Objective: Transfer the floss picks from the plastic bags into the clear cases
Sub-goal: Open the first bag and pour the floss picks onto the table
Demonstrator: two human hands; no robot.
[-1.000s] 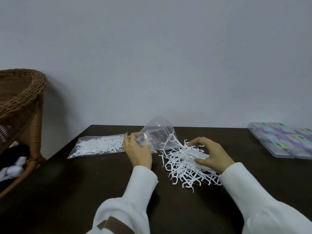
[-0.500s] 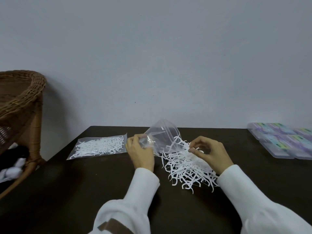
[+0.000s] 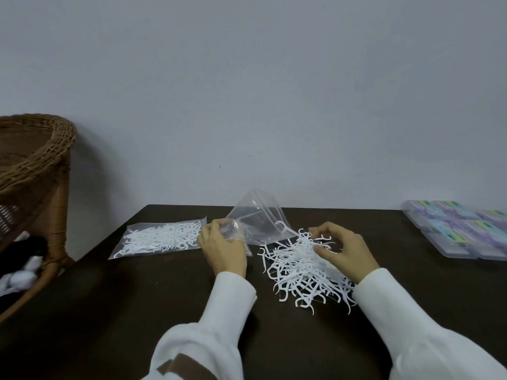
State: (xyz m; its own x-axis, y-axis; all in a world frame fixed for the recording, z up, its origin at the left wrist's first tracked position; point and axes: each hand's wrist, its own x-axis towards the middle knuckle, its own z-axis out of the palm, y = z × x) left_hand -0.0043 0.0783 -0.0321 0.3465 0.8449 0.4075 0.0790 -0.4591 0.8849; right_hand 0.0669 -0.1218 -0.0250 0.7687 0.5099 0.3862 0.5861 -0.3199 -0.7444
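Observation:
A clear plastic bag (image 3: 256,219), almost empty, stands lifted off the dark table (image 3: 137,297) with one pick left at its mouth. My left hand (image 3: 223,249) grips its bunched corner. A loose heap of white floss picks (image 3: 304,270) lies to the right of the bag. My right hand (image 3: 341,249) hovers over the heap's far side, fingers curled and pinching at some picks. A second, full bag of floss picks (image 3: 162,238) lies flat to the left. Several clear cases (image 3: 463,231) with coloured labels sit at the far right.
A wicker chair (image 3: 35,171) stands off the table's left side, with dark and white cloth (image 3: 22,264) on its seat. A grey wall runs behind the table. My white sleeves cover the near table edge.
The emptied bag has been lifted and tilted a bit further right by my left hand. My right hand has raised its fingers from flat on the heap to a curled pinch.

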